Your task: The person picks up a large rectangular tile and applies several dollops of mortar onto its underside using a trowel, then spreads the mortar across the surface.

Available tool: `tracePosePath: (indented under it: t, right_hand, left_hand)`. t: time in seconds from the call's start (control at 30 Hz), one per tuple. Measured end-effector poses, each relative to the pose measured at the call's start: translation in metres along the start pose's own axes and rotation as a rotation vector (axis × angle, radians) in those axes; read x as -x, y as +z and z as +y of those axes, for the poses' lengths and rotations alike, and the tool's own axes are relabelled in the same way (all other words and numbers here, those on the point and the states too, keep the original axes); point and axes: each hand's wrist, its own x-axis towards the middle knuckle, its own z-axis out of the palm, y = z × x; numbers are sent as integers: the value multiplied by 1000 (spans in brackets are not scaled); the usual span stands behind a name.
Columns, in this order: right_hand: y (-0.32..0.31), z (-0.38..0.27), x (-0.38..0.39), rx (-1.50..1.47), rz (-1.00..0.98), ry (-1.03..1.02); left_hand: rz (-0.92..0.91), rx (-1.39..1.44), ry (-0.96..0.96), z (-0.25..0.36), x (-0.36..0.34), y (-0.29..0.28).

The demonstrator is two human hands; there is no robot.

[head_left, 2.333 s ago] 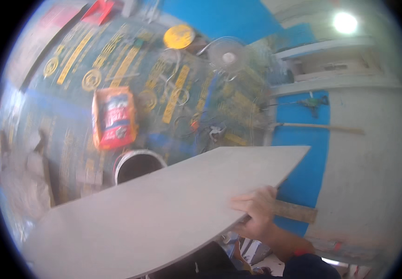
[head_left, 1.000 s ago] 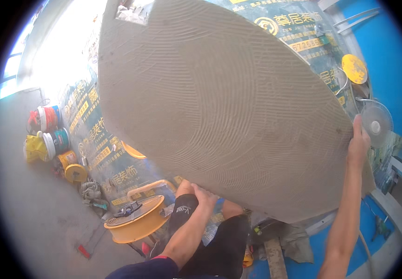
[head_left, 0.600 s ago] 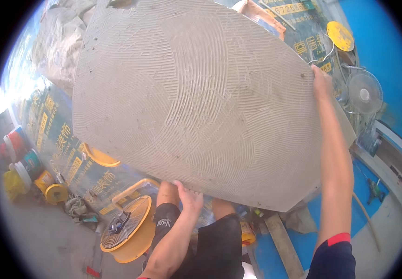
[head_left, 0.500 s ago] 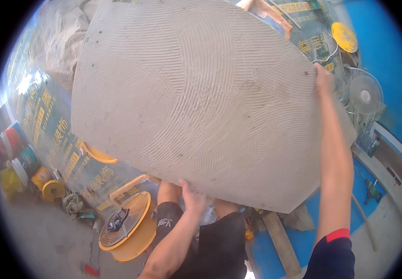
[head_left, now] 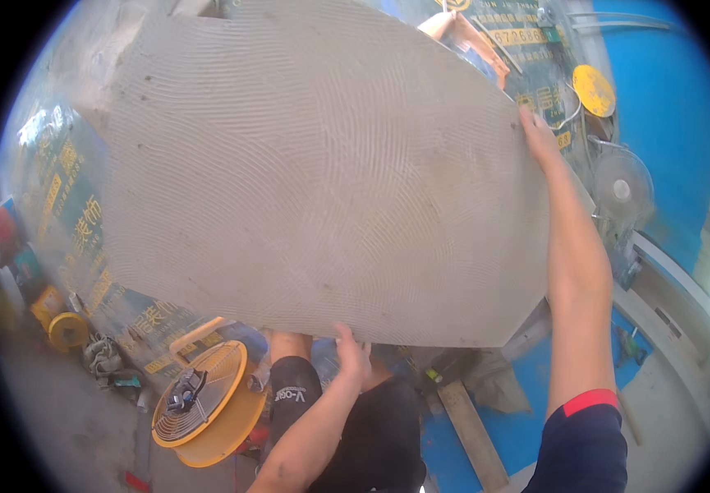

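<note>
A large tile (head_left: 330, 181), its upper face coated in grey adhesive combed into curved ridges, fills the middle of the view. My left hand (head_left: 354, 355) is closed on its near edge, close to my knees, with the thumb up against the rim and the other fingers hidden below. With my arm stretched out, my right hand (head_left: 540, 141) grips the tile's right edge; its fingertips curl over or behind the border and are partly hidden. The tile covers most of the ground beneath it.
A yellow-framed fan (head_left: 207, 403) stands near my left leg. Buckets (head_left: 69, 331) and gloves (head_left: 104, 357) lie farther left, on and beside printed plastic sheeting (head_left: 75, 189). On the right are a yellow lid (head_left: 594, 90), a clear round container (head_left: 622, 189) and a wooden board (head_left: 471, 435).
The tile has shifted a little to the left, and both hands have moved with it, keeping their grip. Its near edge now sits slightly higher in the view.
</note>
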Motion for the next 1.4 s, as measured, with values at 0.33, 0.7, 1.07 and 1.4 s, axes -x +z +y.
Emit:
tracePosePath:
  t: [0.33, 0.7, 1.07, 1.4]
  right_hand:
    - [-5, 37, 156, 36, 177, -330]
    - [161, 353, 660, -842, -563, 1171]
    - [185, 324, 730, -737, -454, 1029]
    - [269, 355, 732, -2012, -203, 1499]
  left_hand:
    - [-106, -223, 211, -2, -5, 5]
    - [-379, -1828, 482, -69, 56, 53]
    - [-118, -2463, 688, -70, 106, 28]
    - [84, -2788, 1188, -9, 70, 30]
